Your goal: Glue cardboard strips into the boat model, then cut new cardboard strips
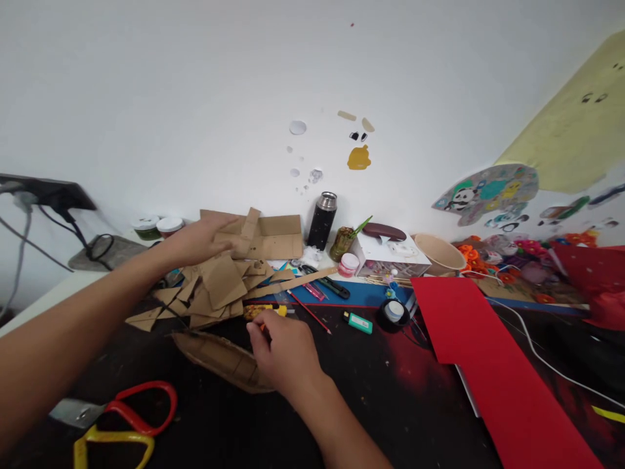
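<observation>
My left hand reaches over a heap of cut cardboard scraps, fingers stretched out and apart. Just behind its fingertips stands a folded cardboard piece with a strip across it. My right hand is curled, its thumb and forefinger close together; what they hold, if anything, is hidden. Partly behind those fingers lies a stained yellow tool with an orange part, perhaps a glue gun. A long boat-shaped cardboard piece lies to the left of my right hand, its right end reaching the hand.
Scissors with red and yellow handles lie front left. A red pencil, green lighter and dark cutter knife lie mid-table. Behind stand a black flask and white box. Red sheet covers the right.
</observation>
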The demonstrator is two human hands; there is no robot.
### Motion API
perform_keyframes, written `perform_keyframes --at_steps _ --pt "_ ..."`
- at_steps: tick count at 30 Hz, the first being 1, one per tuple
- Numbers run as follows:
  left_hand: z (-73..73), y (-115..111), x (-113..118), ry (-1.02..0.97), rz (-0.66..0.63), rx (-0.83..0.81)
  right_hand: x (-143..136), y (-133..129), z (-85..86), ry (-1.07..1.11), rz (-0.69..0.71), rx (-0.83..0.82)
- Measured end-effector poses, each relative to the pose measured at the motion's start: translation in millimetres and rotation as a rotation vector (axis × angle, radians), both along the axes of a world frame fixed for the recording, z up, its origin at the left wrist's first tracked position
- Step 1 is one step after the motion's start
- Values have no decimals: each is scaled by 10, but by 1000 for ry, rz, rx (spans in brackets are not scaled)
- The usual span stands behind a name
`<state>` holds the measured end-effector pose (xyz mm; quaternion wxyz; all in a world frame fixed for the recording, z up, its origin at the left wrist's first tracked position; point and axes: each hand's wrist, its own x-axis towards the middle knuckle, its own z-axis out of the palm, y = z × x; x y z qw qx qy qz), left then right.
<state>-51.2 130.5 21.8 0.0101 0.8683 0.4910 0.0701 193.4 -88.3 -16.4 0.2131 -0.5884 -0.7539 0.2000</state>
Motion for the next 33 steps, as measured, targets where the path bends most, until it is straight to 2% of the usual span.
perform_keyframes --at_steps 3,7,11,14,19,27,33 --pt "-9 -368 -171 79 -167 -111 -11 -2 -5 -8 -1 -4" --pt "-196 -685 -303 209 -202 -167 -24 -4 -17 -13 -3 9" --pt "-436 -772 -317 269 -194 -207 -27 -7 -28 -8 -5 18" --pt "-502 -750 -299 284 -199 -204 -26 -11 -27 3 -1 15" --pt "-375 -672 -305 178 -214 -251 -32 -18 -13 -5 2 0" --pt "-66 -456 -337 153 -70 -185 -49 -20 2 -36 18 -29" --pt "-53 -250 -307 117 48 -98 -51 -30 -4 -29 26 -20"
